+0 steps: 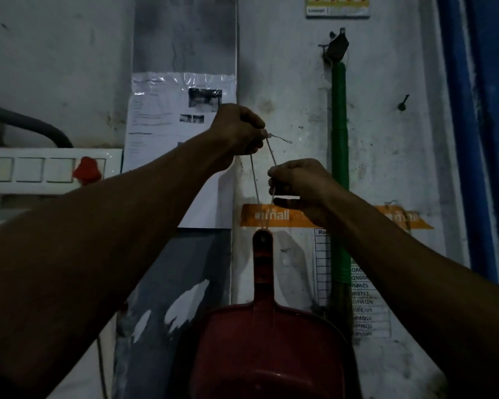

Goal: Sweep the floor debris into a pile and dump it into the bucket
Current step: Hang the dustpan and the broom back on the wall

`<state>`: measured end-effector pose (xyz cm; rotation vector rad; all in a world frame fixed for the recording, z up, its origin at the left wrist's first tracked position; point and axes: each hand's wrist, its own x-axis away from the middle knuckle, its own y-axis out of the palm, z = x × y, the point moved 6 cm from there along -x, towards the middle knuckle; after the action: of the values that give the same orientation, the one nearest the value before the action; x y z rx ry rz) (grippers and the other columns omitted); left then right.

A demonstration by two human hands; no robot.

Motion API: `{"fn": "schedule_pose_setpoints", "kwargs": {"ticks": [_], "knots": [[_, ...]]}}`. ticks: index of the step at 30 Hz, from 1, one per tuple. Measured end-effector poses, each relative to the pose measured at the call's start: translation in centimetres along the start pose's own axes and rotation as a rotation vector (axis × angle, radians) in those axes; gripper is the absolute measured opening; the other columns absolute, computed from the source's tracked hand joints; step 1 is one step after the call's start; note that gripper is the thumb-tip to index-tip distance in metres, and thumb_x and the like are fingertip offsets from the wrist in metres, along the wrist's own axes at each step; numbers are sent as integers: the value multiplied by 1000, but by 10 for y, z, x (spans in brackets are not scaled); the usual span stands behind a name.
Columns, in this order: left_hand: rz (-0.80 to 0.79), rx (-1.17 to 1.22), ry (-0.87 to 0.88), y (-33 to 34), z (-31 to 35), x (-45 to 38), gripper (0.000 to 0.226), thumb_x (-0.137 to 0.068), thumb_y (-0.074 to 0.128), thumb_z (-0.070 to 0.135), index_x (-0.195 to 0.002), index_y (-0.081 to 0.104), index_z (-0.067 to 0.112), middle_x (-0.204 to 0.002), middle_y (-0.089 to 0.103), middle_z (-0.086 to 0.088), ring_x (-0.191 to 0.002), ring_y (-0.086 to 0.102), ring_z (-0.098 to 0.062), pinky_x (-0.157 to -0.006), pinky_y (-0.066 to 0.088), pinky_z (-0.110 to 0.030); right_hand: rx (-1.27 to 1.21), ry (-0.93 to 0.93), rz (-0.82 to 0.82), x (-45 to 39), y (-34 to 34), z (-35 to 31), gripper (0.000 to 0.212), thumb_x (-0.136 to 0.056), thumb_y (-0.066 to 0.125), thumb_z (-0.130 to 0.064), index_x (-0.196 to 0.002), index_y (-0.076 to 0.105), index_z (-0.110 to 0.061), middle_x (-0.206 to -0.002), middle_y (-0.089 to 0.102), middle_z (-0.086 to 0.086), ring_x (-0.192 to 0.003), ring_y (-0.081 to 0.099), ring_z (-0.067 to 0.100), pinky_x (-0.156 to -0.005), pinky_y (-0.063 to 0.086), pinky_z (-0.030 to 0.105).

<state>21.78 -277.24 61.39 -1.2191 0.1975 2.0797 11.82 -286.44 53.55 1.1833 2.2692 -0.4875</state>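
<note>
A red dustpan (267,335) hangs flat against the wall by a thin string loop (255,182) threaded through its handle hole. My left hand (238,131) pinches the top of the loop, close to a small nail in the wall. Lower and to the right, my right hand (298,185) pinches the right strand of the string. A broom with a green handle (340,156) hangs upright from a hook just right of my hands. No bucket or floor debris is in view.
Papers (182,116) are taped to the white wall behind my left hand. A white switch panel (41,169) with a red plug sits at the left. An orange sticker (271,216) crosses the wall behind the string. A blue frame (470,139) runs down the right side.
</note>
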Motion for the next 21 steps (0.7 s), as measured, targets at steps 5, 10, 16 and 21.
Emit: {"fn": "schedule_pose_setpoints", "kwargs": {"ticks": [5,10,16,21], "knots": [[-137,-133,-13,-16,-6,3,20,-89,60,-2,-107,62,4,-95,64,-7,-82,62,-12,-67,53,-20,-53,-10,104,5,-10,-12,5,-95,59,-9,-91,62,-5,-87,62,13,-73,65,21,-58,58,31],[-276,-425,108,-18,-2,8,23,-86,62,-7,-107,64,0,-93,64,-10,-77,62,-14,-62,51,-21,-10,-100,265,2,-36,-39,9,-96,57,-7,-87,57,-8,-83,57,9,-70,60,18,-56,58,27],[-71,-551,340,-3,11,3,22,-86,59,-1,-100,48,12,-86,53,-4,-74,53,-19,-60,44,-26,217,-271,478,-14,-71,-65,12,-92,64,-15,-85,62,-5,-72,55,8,-59,52,16,-46,49,24],[12,-781,596,28,24,-11,18,-91,51,1,-102,62,9,-101,58,-11,-92,55,-26,-76,43,-32,596,-477,585,-28,-101,-90,22,-87,72,-31,-90,70,-9,-86,69,8,-82,66,21,-73,57,35]]}}
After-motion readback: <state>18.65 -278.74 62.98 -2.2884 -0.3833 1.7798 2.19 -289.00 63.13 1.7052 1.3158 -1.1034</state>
